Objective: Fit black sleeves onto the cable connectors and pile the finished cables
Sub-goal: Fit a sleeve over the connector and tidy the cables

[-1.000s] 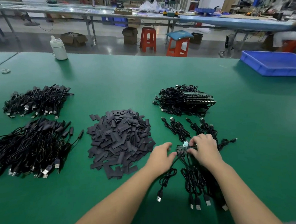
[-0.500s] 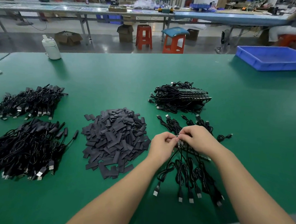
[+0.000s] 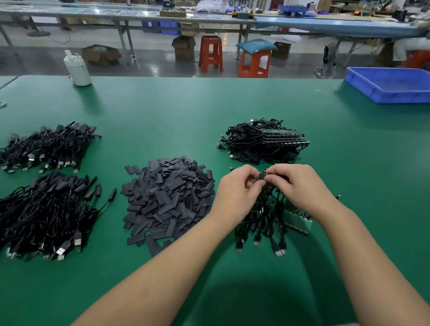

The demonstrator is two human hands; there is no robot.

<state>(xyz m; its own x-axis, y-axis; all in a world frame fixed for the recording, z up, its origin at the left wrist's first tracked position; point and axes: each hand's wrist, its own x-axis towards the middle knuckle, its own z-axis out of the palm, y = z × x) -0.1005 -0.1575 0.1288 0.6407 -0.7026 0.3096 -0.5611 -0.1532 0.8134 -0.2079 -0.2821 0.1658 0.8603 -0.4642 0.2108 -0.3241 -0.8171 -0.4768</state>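
- The left hand [image 3: 237, 192] and the right hand [image 3: 299, 187] are raised together above the green table top [image 3: 237, 108]; fingertips of both curl in and pinch the top of a small dark circuit board strip [image 3: 262, 177] between them; what exactly sits at the pinch is too blurred to tell, perhaps a connector.
- A bunch of thin black cables with plug ends [image 3: 263, 223] hangs below both hands; their metal-tipped plugs lie on the table under the wrists; a green-edged board piece [image 3: 297, 222] shows just under the right wrist.
- Just left of the left hand lies a heap of flat black rectangular sleeves [image 3: 167, 202]; it nearly touches that forearm.
- Just beyond the hands sits a stack of black cables with long dark boards [image 3: 263, 143].
- Well to the left of the left hand lie two piles of black cables: a nearer large pile [image 3: 38, 212]; a farther smaller pile [image 3: 46, 146].
- Far beyond the right hand stands a blue plastic tray [image 3: 399, 96]; far beyond the left, a white plastic bottle [image 3: 77, 70].
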